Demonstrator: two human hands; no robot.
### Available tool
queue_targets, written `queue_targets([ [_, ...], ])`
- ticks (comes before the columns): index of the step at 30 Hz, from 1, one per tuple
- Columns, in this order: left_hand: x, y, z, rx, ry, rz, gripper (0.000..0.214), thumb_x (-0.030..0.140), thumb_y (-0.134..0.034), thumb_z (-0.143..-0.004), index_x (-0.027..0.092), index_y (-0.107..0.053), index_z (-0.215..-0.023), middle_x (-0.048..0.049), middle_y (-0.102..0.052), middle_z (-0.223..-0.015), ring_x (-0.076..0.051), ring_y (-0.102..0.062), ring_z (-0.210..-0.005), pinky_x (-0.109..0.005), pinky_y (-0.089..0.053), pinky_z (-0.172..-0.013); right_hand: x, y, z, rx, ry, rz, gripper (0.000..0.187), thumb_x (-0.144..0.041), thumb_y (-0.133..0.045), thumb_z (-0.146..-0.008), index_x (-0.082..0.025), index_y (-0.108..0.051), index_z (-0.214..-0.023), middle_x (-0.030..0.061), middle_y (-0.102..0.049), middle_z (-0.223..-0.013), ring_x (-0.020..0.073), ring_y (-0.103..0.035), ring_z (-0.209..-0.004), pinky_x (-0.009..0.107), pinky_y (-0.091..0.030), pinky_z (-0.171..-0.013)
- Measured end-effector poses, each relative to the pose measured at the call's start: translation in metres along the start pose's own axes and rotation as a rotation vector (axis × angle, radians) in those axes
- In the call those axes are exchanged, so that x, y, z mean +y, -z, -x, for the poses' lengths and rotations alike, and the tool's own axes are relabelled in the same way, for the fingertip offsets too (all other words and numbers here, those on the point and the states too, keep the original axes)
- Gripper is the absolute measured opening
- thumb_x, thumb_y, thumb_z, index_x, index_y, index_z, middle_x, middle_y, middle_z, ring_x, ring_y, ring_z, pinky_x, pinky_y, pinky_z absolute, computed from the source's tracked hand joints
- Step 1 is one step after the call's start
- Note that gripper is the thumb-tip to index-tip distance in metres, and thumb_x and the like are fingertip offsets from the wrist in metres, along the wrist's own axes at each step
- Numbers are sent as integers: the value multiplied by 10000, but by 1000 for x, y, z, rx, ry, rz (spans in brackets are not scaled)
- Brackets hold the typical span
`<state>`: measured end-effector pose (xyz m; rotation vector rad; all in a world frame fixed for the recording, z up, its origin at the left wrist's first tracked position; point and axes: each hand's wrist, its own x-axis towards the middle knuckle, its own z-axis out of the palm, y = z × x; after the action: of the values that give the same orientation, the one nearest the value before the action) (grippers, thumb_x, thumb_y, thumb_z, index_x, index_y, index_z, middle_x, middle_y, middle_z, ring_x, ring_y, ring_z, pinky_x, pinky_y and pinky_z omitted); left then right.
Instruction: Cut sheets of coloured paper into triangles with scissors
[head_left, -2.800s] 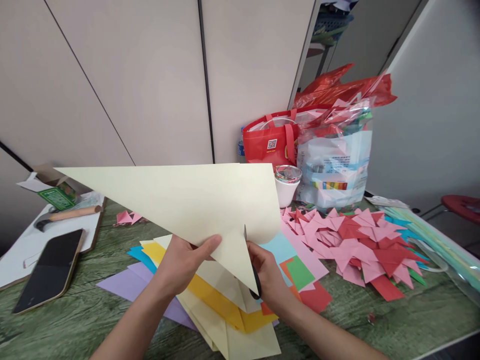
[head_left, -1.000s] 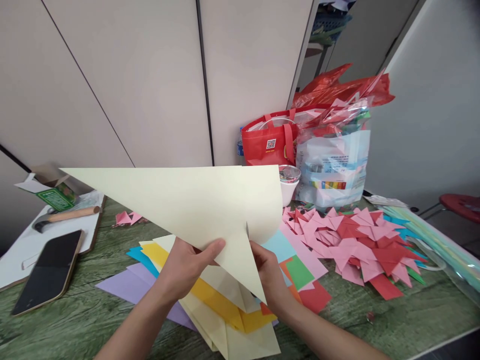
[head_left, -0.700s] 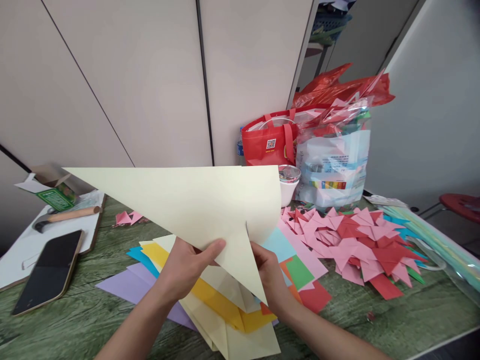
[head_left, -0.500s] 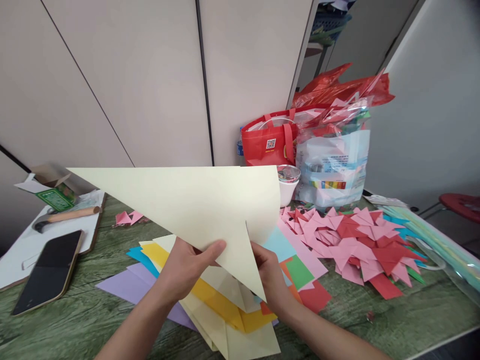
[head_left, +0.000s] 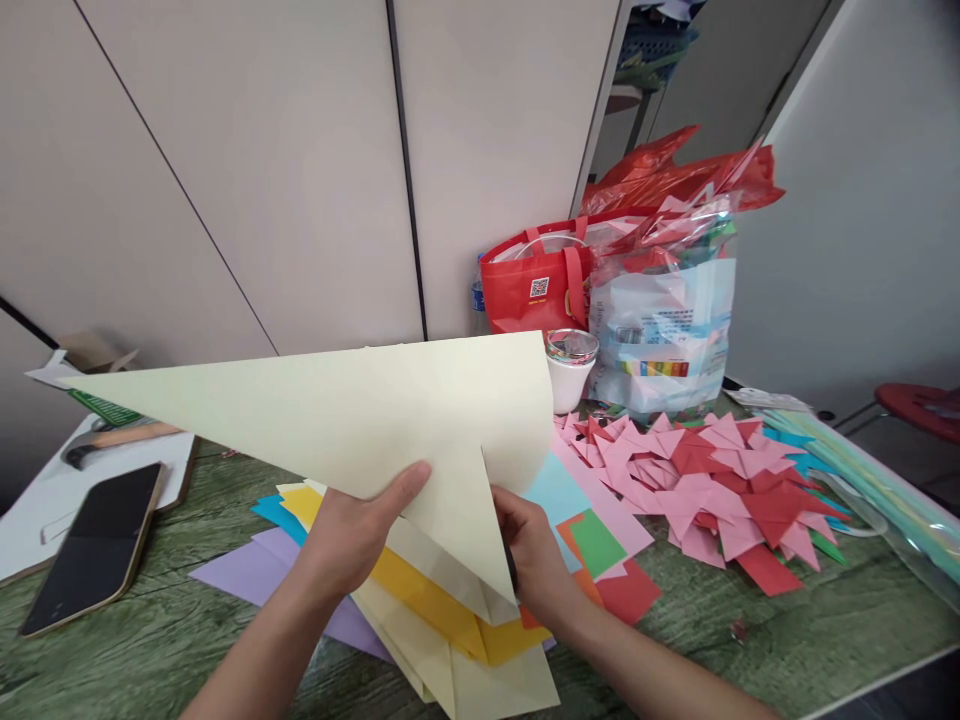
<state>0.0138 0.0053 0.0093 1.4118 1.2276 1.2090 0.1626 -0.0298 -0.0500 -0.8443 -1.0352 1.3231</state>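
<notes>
I hold a large cream paper sheet (head_left: 337, 420), folded into a triangle, up above the table. My left hand (head_left: 349, 530) pinches its lower edge, thumb on the front. My right hand (head_left: 529, 555) is closed behind the sheet's lower tip, with the black handle of a pair of scissors (head_left: 511, 567) showing in its grip. The blades are hidden behind the paper. A slit runs up the sheet from its lower edge near the right hand. Below the hands lies a stack of coloured sheets (head_left: 450, 620) in yellow, cream, purple and blue.
A phone (head_left: 82, 550) lies on a white board (head_left: 30, 510) at the left, beside a hammer (head_left: 112, 438). Folded pink and red paper pieces (head_left: 712, 480) are heaped at the right. A red bag (head_left: 536, 285), a plastic bag (head_left: 660, 330) and a white cup (head_left: 568, 372) stand behind.
The cream sheet has tilted: its long left tip swung down and further left. My left hand shifted slightly left along the edge. My right hand stays behind the lower tip.
</notes>
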Motion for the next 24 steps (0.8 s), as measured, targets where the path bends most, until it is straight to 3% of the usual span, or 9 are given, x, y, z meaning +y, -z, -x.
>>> queue_targets([
  [7, 1, 3, 1, -77, 15, -157, 504, 416, -654, -691, 191, -565, -1133, -92, -643, -1125, -266, -515, -1134, -381, -430, -945, -6, 1, -1, -29, 2, -42, 219, -183, -754, -584, -207, -596, -734, 3, -679, -756, 189, -604, -708, 267, -463, -633],
  [24, -7, 2, 0, -170, 44, -9, 514, 370, -650, -711, 171, -538, -1172, -102, -636, -1139, -266, -490, -1160, -423, -400, -970, -12, 1, -2, 14, -41, -41, 263, -139, -764, -529, -200, -586, -713, 2, -685, -745, 199, -616, -729, 274, -476, -664],
])
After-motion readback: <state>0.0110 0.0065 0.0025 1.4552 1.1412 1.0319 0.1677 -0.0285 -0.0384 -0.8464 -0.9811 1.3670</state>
